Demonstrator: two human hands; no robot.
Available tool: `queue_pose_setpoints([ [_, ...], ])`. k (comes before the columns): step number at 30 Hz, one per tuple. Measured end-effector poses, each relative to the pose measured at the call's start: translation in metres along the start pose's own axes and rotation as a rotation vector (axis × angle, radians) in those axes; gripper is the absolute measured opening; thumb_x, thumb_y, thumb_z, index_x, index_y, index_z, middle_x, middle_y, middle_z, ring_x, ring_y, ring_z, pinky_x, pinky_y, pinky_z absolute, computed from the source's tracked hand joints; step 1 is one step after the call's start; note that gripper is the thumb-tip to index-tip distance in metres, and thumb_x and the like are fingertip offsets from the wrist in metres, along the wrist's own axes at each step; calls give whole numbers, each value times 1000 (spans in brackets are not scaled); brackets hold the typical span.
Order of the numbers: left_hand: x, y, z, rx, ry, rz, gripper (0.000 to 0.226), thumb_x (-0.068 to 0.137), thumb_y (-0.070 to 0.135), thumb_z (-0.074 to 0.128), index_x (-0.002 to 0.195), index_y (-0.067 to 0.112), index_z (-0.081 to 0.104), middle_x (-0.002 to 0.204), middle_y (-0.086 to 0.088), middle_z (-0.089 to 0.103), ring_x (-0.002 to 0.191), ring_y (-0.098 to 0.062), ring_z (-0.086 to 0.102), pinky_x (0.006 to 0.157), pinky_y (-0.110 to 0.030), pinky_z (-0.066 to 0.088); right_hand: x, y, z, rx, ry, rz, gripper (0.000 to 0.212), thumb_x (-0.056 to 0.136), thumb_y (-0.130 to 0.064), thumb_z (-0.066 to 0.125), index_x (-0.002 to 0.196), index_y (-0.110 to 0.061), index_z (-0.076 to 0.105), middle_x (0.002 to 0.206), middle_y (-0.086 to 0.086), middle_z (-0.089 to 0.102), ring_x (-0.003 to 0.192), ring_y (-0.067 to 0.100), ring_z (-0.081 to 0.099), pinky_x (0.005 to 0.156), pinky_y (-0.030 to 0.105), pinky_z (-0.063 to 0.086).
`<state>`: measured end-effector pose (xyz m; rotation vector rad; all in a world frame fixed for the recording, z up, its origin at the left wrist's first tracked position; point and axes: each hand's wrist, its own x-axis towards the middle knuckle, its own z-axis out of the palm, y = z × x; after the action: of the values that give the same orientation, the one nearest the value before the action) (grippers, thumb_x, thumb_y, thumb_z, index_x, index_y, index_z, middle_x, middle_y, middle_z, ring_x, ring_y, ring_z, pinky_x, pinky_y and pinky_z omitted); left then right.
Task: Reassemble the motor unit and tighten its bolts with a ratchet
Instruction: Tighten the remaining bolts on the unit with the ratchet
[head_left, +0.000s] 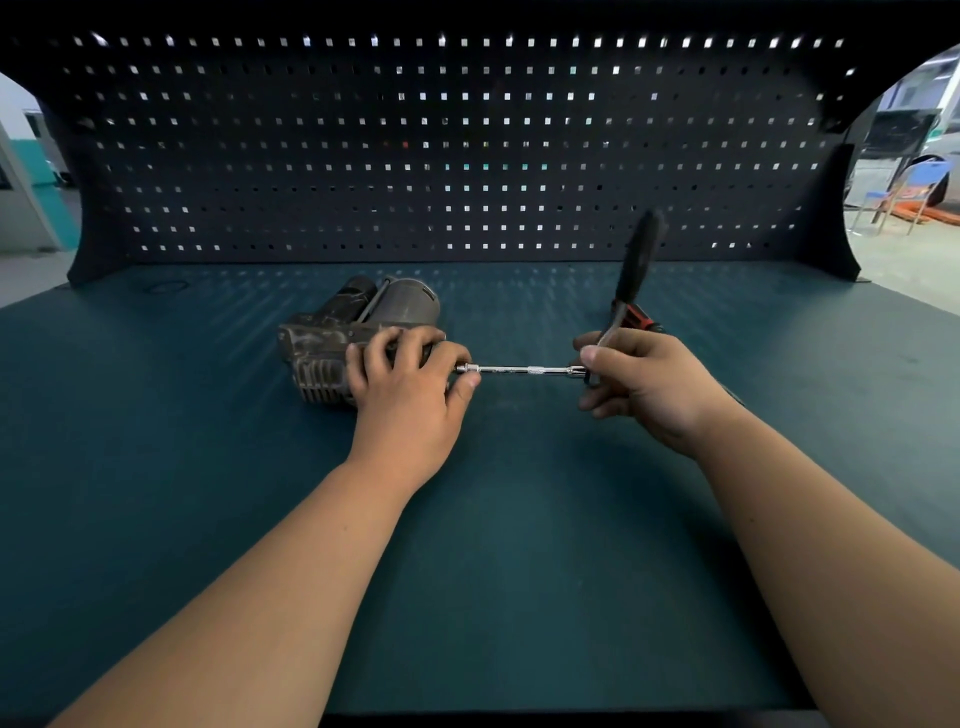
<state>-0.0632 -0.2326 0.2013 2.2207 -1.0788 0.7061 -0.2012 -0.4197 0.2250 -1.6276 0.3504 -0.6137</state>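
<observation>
L hand (410, 382) grips motor unit (332, 338); R hand (641, 382) grips ratchet (631, 270).

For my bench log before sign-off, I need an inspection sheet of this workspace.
Surface: green mat on the bench.
Job's things: motor lies left of centre. The ratchet handle tilts up and away, and its bar runs level to the motor.
Clutter: red-and-black tool behind the right hand, partly hidden.
Hands: left hand holds the motor, thumb and forefinger at the bar's tip. Right hand grips the ratchet at its head.
Cables: nothing seen.
Surroundings: dark pegboard behind the bench; blue chair far right.
</observation>
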Motion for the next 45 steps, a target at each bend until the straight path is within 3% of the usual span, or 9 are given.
queue_pose_setpoints([
  [6, 0, 1, -3, 12, -23, 15, 28, 93, 45, 47, 108, 28, 63, 132, 4, 47, 132, -33, 23, 110, -58, -2, 0, 0, 12, -96, 115, 170, 42, 95, -47, 48, 74, -12, 58, 60, 4, 66, 37, 18, 47, 40, 25, 38],
  [15, 1, 2, 0, 38, 3, 6, 28, 93, 45, 48, 106, 26, 65, 131, 2, 48, 128, -32, 26, 110, -58, 2, 0, -1, 13, -203, 134, 160, 43, 91, -52, 47, 74, -13, 57, 65, 3, 70, 37, 16, 43, 44, 26, 36],
  [19, 1, 2, 0, 45, 1, 6, 28, 93, 44, 48, 107, 26, 65, 132, 2, 48, 128, -32, 26, 109, -58, 3, 0, 1, 10, -255, 104, 85, 42, 95, -46, 48, 82, -10, 66, 66, 1, 70, 39, 15, 44, 43, 25, 38],
  [23, 1, 2, 1, 48, -11, 1, 29, 93, 45, 46, 107, 27, 64, 133, 3, 46, 129, -31, 24, 110, -58, 2, -2, 1, 8, -183, 73, 8, 25, 97, -30, 52, 91, -14, 69, 72, 4, 67, 47, 14, 55, 47, 23, 46],
  [27, 1, 2, 1, 39, 4, -7, 29, 93, 45, 46, 106, 27, 64, 131, 3, 47, 128, -31, 25, 110, -57, 2, -2, -2, 4, 23, 9, -15, 14, 94, -11, 58, 92, -16, 71, 81, 5, 62, 61, 16, 63, 59, 26, 53],
  [31, 1, 1, 1, 27, 9, -23, 31, 92, 47, 43, 105, 28, 64, 130, 4, 47, 128, -30, 24, 111, -55, 0, -2, -6, 0, 129, -85, -17, 22, 87, 7, 59, 92, -11, 70, 94, 1, 71, 78, 14, 67, 76, 24, 56],
  [34, 1, 0, 1, 25, 7, -24, 31, 92, 47, 42, 105, 28, 63, 131, 5, 46, 128, -29, 23, 111, -54, -1, -2, -6, -1, 78, -114, -22, 29, 85, 11, 58, 95, -14, 70, 99, 1, 71, 92, 14, 66, 90, 27, 53],
  [42, -1, -6, -1, -74, 6, -4, 25, 92, 47, 47, 106, 33, 61, 132, 9, 43, 130, -21, 18, 111, -45, -7, -3, -5, -1, 12, -99, 33, 11, 91, -9, 60, 96, -7, 70, 71, 1, 68, 63, 20, 69, 59, 25, 56],
  [45, 0, -7, -2, -105, 7, -11, 24, 92, 46, 48, 103, 31, 64, 132, 9, 44, 131, -24, 20, 111, -44, -7, -1, -4, 6, 19, -65, 99, 29, 99, -26, 50, 94, -4, 67, 65, 6, 66, 45, 18, 57, 46, 26, 49],
])
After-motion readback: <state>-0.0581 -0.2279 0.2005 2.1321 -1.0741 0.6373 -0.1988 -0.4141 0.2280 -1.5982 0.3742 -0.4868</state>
